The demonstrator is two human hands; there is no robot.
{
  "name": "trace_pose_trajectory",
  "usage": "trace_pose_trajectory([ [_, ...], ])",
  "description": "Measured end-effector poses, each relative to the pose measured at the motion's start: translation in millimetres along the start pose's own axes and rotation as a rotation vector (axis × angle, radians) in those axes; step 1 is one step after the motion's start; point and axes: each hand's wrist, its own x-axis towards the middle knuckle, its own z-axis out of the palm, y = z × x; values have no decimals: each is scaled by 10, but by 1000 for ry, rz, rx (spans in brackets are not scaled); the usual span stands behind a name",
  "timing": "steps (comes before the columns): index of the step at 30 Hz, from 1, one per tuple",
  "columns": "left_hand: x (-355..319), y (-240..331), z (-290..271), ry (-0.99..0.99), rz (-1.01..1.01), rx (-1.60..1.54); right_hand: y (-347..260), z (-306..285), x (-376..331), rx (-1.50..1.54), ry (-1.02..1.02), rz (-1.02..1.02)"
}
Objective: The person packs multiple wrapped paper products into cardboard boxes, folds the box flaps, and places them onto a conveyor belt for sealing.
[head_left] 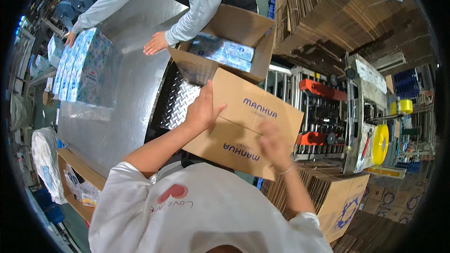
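Item: my white shirt [225, 206], red heart on the front. Item: my right hand [275, 145], blurred, over the right side of a closed brown carton [244, 124]; fingers apart or clamped, I cannot tell. The carton lies in front of me, flaps together, blue print on top. Item: my left hand [201, 109] at its left edge, thumb spread from the fingers. Beyond: one open carton [234, 22] containing blue-patterned packs [213, 49]; a co-worker's hand [156, 43] just left of it.
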Motion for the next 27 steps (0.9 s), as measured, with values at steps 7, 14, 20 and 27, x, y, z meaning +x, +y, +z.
trace_pose_trajectory([
  [7, 254, -941, -780, 41, -253, 235, 2771, 280, -456, 135, 412, 782],
  [14, 157, -2196, -343, 245, -412, -193, 2629, 1672, -872, 736, 291, 1081],
  [20, 106, -880, 252, -380, -662, -1565, 1167, -845, -823, 767, 286, 695],
  [27, 62, -427, -348, -320, -263, -1193, -867, 578, 600, 294, -499, 391],
])
